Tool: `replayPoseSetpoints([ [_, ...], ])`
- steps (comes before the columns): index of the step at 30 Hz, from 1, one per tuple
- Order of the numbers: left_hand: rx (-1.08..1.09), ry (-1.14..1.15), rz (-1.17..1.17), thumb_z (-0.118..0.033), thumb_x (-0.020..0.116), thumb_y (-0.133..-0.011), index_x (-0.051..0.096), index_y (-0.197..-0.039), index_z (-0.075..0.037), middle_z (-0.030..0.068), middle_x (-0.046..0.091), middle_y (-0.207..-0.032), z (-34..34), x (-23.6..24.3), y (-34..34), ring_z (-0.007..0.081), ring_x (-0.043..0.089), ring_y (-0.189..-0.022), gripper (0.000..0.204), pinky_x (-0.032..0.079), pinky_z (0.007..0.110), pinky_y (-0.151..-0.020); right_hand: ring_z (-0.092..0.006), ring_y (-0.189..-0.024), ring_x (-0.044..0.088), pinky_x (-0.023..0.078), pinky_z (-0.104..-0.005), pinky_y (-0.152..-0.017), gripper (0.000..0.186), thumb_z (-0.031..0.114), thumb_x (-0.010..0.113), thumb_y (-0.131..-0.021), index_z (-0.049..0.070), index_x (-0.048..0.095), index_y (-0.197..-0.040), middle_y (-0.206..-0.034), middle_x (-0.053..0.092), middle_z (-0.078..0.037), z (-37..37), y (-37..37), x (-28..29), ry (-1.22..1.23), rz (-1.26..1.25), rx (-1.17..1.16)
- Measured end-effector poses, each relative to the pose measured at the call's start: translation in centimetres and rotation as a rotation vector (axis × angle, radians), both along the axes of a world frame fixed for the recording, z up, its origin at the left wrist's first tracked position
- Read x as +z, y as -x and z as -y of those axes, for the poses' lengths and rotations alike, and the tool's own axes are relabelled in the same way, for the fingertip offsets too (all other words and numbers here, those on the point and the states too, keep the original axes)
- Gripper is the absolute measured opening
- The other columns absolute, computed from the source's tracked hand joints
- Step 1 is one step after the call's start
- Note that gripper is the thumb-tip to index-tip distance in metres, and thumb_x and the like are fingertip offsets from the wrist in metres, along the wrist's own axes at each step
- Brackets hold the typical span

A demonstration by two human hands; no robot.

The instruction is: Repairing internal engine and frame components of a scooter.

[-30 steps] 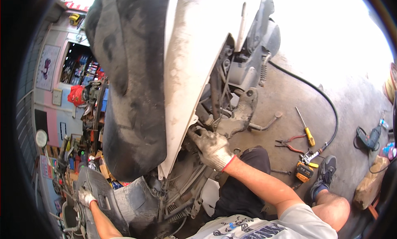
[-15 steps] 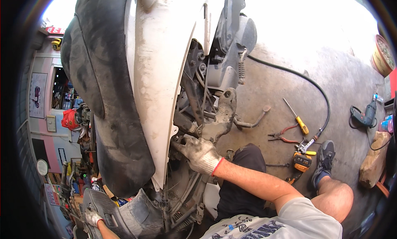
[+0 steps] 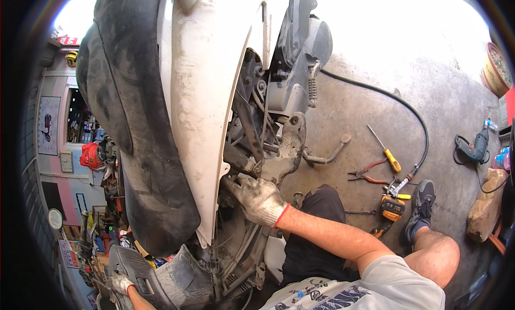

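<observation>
A dusty motor scooter stands before me, with a black seat [image 3: 155, 165] and a long white side panel [image 3: 201, 95]. My right hand [image 3: 261, 200], in a dirty white knit glove, reaches in beside the panel's lower edge, just under a small mounting tab. Its fingers are curled; the tips and whatever they hold are hidden among the dark frame parts [image 3: 236, 154]. Far to the lower left, my left hand [image 3: 121, 283], also gloved, lies against the scooter's grey plastic front section [image 3: 131, 264], fingers laid along it.
On the concrete floor to the right lie a yellow-handled screwdriver [image 3: 392, 161], red-handled pliers [image 3: 370, 177], a wrench [image 3: 360, 212] and an orange-black power tool [image 3: 392, 208]. A black hose [image 3: 413, 114] curves past them. Farther right are a corded drill [image 3: 475, 148] and a stone block [image 3: 485, 208].
The view has shifted very slightly. Both hands keep nearly the same places; the right fingers have moved a little beside the panel's edge.
</observation>
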State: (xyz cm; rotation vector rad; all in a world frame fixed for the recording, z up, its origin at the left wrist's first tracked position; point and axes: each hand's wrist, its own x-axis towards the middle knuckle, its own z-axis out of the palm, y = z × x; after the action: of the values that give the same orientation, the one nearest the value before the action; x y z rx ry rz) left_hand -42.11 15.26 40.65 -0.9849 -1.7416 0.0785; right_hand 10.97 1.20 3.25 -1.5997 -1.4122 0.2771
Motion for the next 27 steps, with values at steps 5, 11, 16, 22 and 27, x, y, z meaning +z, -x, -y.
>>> replayPoseSetpoints([
  [5, -0.020, 0.013, -0.016, -0.024, 0.057, -0.088, 0.064, -0.112, -0.010, 0.0155, 0.066, -0.109, 0.2, -0.3, 0.1, 0.0320, 0.064, -0.097, 0.029, 0.051, 0.042, -0.081, -0.0272, -0.085, 0.065, 0.055, -0.0370, -0.065, 0.062, 0.011, 0.056, -0.076, 0.013, 0.047, -0.137, -0.110, 0.056, -0.014, 0.0, -0.1, -0.2, 0.039, 0.014, 0.062],
  [11, -0.014, -0.005, -0.002, -0.025, 0.057, -0.088, 0.062, -0.113, -0.009, 0.0161, 0.066, -0.106, 0.3, -1.1, -1.5, 0.0331, 0.064, -0.096, 0.029, 0.051, 0.044, -0.081, -0.0274, -0.088, 0.064, 0.055, -0.0379, -0.069, 0.063, 0.010, 0.055, -0.075, 0.018, 0.047, -0.137, -0.113, 0.055, -0.015, -0.1, -0.5, 0.2, 0.094, -0.044, 0.089],
  [16, -0.028, 0.066, -0.015, -0.025, 0.057, -0.088, 0.062, -0.112, -0.008, 0.0173, 0.066, -0.108, 1.0, -0.3, -1.4, 0.0343, 0.064, -0.097, 0.030, 0.050, 0.044, -0.081, -0.0281, -0.093, 0.063, 0.054, -0.0383, -0.074, 0.068, 0.008, 0.057, -0.073, 0.019, 0.045, -0.139, -0.116, 0.053, -0.014, -0.3, -0.3, 0.5, 0.114, -0.051, 0.098],
  [22, -0.094, 0.048, -0.037, -0.027, 0.058, -0.086, 0.063, -0.108, -0.007, 0.0184, 0.066, -0.103, 0.4, -0.2, 0.7, 0.0353, 0.064, -0.093, 0.031, 0.051, 0.046, -0.079, -0.0326, -0.099, 0.063, 0.054, -0.0400, -0.080, 0.066, 0.010, 0.058, -0.075, 0.015, 0.043, -0.139, -0.127, 0.052, -0.017, -0.4, -0.1, 0.3, 0.127, -0.050, 0.132],
  [27, -0.083, 0.008, 0.001, -0.025, 0.063, -0.084, 0.063, -0.108, -0.006, 0.0187, 0.066, -0.103, 0.9, -0.3, -0.7, 0.0356, 0.064, -0.094, 0.030, 0.051, 0.046, -0.080, -0.0343, -0.092, 0.065, 0.054, -0.0423, -0.076, 0.063, 0.020, 0.060, -0.081, 0.006, 0.038, -0.139, -0.116, 0.058, -0.018, -0.4, -0.1, 0.4, 0.128, -0.106, 0.066],
])
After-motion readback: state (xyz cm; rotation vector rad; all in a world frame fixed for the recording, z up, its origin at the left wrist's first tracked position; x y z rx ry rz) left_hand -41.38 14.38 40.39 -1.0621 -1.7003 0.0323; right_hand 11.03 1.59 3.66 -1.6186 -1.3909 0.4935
